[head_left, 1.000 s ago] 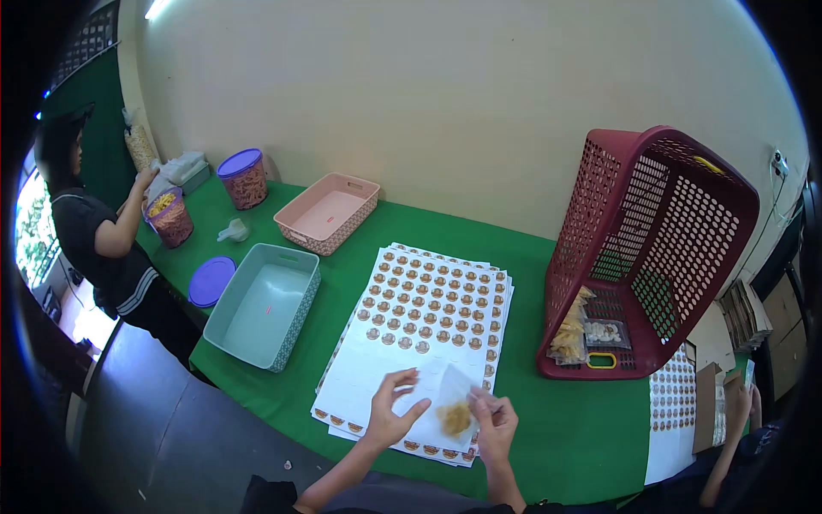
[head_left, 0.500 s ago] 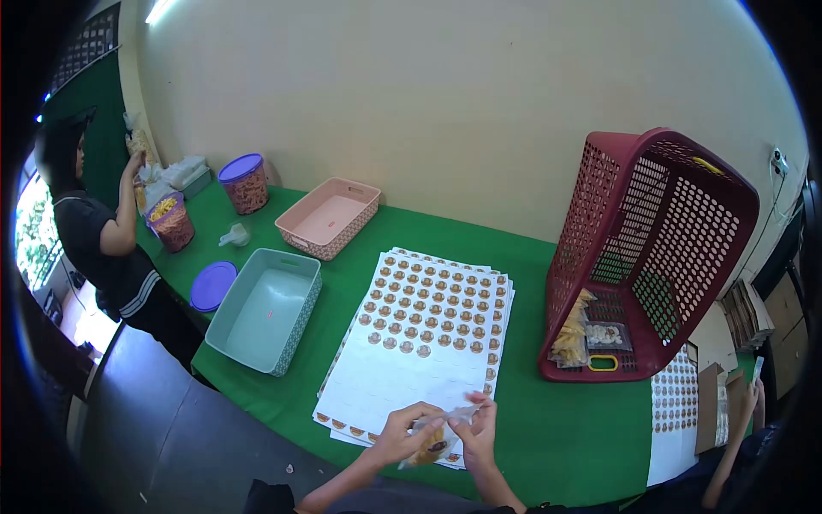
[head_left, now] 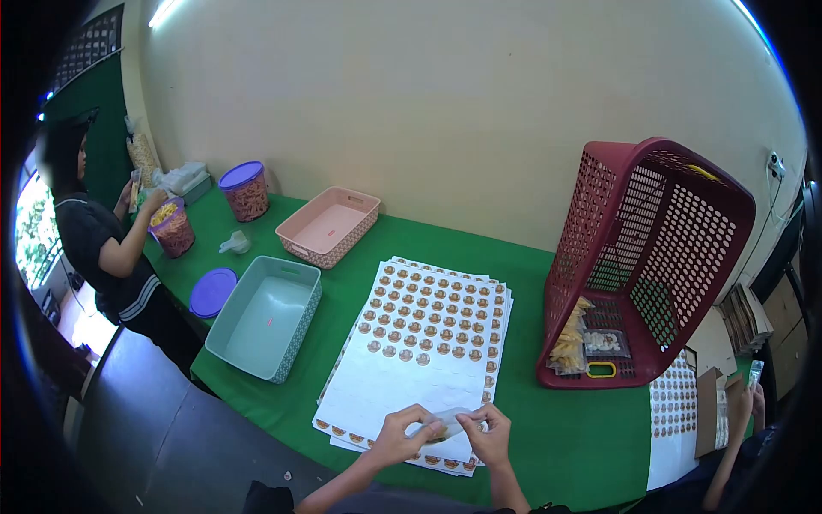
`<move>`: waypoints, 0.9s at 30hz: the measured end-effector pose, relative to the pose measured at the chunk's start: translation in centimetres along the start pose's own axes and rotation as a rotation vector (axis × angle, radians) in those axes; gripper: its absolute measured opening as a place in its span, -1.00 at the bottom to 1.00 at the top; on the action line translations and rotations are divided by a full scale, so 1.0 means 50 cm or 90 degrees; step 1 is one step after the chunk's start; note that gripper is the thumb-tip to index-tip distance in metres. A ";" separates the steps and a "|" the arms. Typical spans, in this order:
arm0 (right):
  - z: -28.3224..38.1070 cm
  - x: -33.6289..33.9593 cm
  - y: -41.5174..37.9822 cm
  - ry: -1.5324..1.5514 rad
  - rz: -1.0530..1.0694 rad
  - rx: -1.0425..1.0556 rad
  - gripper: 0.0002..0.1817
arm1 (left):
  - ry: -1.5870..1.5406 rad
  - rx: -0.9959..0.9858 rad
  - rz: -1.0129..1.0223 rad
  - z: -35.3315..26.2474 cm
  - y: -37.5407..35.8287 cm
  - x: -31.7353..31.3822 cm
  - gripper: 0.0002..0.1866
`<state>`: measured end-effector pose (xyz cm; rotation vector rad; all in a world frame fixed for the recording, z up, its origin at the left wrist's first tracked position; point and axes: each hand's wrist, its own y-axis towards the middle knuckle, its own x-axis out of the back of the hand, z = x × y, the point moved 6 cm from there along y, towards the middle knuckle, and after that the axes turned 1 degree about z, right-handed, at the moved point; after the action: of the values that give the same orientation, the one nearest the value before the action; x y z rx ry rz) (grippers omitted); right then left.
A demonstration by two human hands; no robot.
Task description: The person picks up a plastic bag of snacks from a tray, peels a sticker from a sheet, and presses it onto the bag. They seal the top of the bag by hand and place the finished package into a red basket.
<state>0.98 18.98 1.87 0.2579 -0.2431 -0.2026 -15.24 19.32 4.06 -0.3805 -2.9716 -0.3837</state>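
One small clear bag [head_left: 449, 421] sits pinched in the fingertips of my left hand [head_left: 398, 438] and right hand [head_left: 490, 435], over the near part of the sticker sheets [head_left: 402, 381]; a mint tray [head_left: 265, 313] and pink tray [head_left: 328, 225] stand to my left, a maroon basket [head_left: 599, 231] lies tipped at my right, packets [head_left: 567, 351] inside, all on green cloth [head_left: 556, 454] before a pale wall [head_left: 385, 103]

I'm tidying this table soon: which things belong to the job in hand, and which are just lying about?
Belong to the job:
small clear bag, held by left hand and right hand
label sheets beneath
probably the maroon basket holding filled bags

Apparently just lying about:
teal basket
pink basket
loose purple lid
scoop
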 end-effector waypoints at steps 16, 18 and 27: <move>0.008 -0.020 0.015 0.267 0.042 -0.064 -0.79 | 0.011 0.312 0.166 0.024 -0.004 -0.008 -0.75; 0.030 -0.050 0.000 0.216 0.144 -0.137 -0.69 | -0.058 0.254 0.099 0.052 -0.004 -0.013 -0.74; -0.007 -0.073 -0.027 0.241 0.186 -0.190 -0.78 | -0.088 0.174 0.033 0.033 -0.002 -0.006 -0.74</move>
<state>-2.60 18.60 0.38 -0.0393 0.1259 0.1015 -15.14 19.59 2.41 -0.4670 -3.0807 0.0578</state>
